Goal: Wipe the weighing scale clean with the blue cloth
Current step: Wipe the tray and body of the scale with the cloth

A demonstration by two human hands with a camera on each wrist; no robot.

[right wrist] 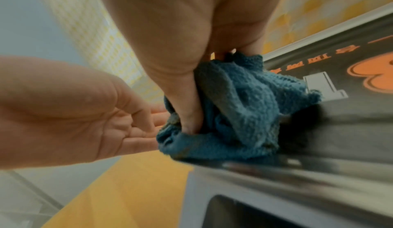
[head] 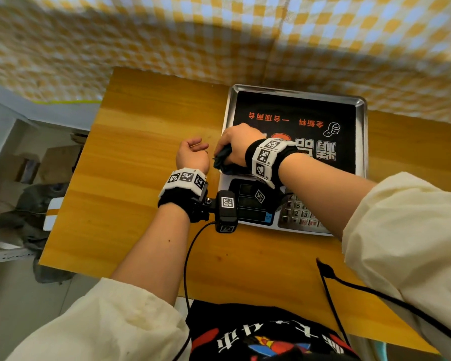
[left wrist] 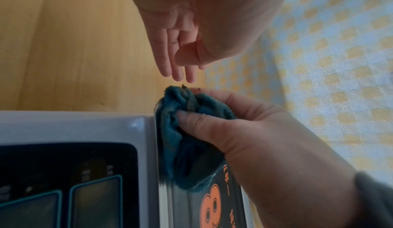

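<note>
The weighing scale [head: 359,121] has a steel pan with a black printed sheet and stands at the right of the wooden table. My right hand [head: 235,144] grips the bunched blue cloth [head: 223,158] at the pan's front left corner. In the right wrist view the blue cloth [right wrist: 234,114] lies against the pan's rim [right wrist: 319,169], with the thumb pressed into it. My left hand [head: 193,155] is held palm up just left of the cloth, fingers relaxed and holding nothing. In the left wrist view the left hand's fingertips [left wrist: 178,75] hover just above the cloth [left wrist: 182,139].
The scale's display and keypad [head: 297,212] face me, partly behind my right wrist. A yellow checked curtain [head: 219,43] hangs behind the table [head: 130,157]. Boxes and clutter [head: 24,178] sit on the floor at the left. Two black cables [head: 328,287] cross the table's near edge.
</note>
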